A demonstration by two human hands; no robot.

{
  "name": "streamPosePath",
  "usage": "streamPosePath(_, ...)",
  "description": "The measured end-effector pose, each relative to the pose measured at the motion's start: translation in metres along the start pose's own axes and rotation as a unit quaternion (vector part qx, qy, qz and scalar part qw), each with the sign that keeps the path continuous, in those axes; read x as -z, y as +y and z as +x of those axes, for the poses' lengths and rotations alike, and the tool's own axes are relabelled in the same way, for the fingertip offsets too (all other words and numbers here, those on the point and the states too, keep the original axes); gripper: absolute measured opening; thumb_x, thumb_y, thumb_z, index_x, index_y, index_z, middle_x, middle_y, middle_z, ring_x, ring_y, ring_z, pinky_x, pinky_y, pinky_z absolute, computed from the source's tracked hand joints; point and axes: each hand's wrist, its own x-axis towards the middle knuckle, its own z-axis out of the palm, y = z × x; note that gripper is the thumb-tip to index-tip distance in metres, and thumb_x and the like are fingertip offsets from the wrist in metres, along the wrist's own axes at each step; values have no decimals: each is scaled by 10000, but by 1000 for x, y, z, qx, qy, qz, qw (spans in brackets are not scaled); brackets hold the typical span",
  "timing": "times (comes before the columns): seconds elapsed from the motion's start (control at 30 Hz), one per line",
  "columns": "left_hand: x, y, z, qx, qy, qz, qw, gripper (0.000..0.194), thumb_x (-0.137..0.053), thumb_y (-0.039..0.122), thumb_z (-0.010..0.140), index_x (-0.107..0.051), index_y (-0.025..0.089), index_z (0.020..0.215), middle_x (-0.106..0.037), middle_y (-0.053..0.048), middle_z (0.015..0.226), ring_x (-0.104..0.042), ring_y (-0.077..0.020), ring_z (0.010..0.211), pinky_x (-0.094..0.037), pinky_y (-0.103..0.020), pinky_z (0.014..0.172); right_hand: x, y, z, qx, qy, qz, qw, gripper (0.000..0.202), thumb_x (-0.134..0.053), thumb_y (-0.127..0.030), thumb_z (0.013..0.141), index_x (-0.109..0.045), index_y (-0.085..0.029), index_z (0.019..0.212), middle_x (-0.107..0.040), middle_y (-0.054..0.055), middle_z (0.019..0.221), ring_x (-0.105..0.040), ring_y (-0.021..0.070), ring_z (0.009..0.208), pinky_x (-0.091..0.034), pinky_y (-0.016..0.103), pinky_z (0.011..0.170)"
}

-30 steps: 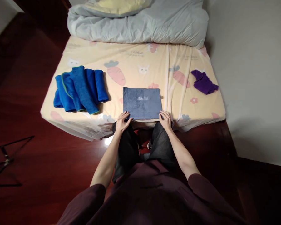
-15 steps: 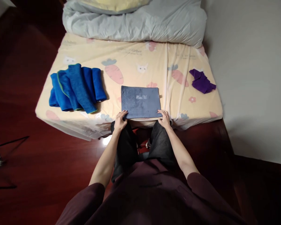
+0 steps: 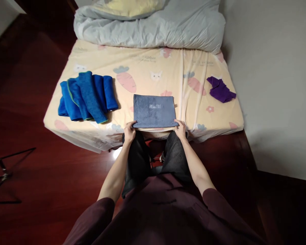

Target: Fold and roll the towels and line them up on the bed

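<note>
A grey-blue folded towel (image 3: pixel 154 114) with pale lettering lies flat at the near edge of the bed. My left hand (image 3: pixel 130 132) pinches its near left corner. At the near right corner, my right hand (image 3: pixel 180 130) grips the same edge between thumb and fingers. The near edge looks slightly curled between both hands. To the left is a pile of rolled blue towels (image 3: pixel 88 97), one with green edging lying across the top. A crumpled purple cloth (image 3: pixel 221 90) rests on the right part of the bed.
The bed (image 3: pixel 91 56) has a yellow sheet with carrot and cat prints. A rolled grey quilt (image 3: pixel 148 30) and a yellow pillow (image 3: pixel 132 6) lie across its far end. A wall (image 3: pixel 275 85) stands on the right. Black stand legs (image 3: pixel 5 176) sit on the floor at left.
My fingers have gone from resting on the towel's near corners to pinching them, and the near edge has lifted a little. The view has shifted slightly.
</note>
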Motion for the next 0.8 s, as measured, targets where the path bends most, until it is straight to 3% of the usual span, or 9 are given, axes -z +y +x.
streamPosePath(0.27, -1, -6, 0, 14, 17, -2, 1000, 484, -465, 73, 800, -733, 164, 1192, -721, -137, 1138, -593, -299, 1178, -508, -446, 1049, -1, 5, 1, -5, 20, 19, 1000, 374, -532, -162, 892, -746, -208, 1195, -748, 106, 1226, -637, 264, 1195, -497, 433, 1108)
streamPosePath(0.47, -4, -10, 2, 70, 37, 13, 997, 256, -554, 249, 943, -687, 157, 1141, -634, -109, 993, -606, -239, 929, -518, -383, 937, -6, 15, 1, -30, 53, 12, 998, 230, -515, -305, 992, -710, -192, 1037, -715, 122, 1056, -631, 268, 1072, -519, 418, 1010)
streamPosePath(0.6, -5, -10, 3, 90, 60, 11, 994, 215, -527, 349, 1008, -654, 178, 1033, -629, -93, 959, -604, -236, 945, -499, -373, 949, -10, 18, 1, -34, 77, -14, 996, 315, -487, -418, 1035, -629, -220, 834, -646, 88, 879, -596, 244, 917, -516, 378, 916)
streamPosePath(0.8, -4, 1, 3, 100, 69, -3, 993, 256, -485, 370, 1028, -637, 167, 994, -669, -78, 910, -626, -211, 872, -501, -333, 880, -12, 16, 1, -24, 81, -30, 996, 398, -449, -498, 1060, -624, -227, 826, -649, 83, 851, -588, 241, 895, -495, 369, 919)
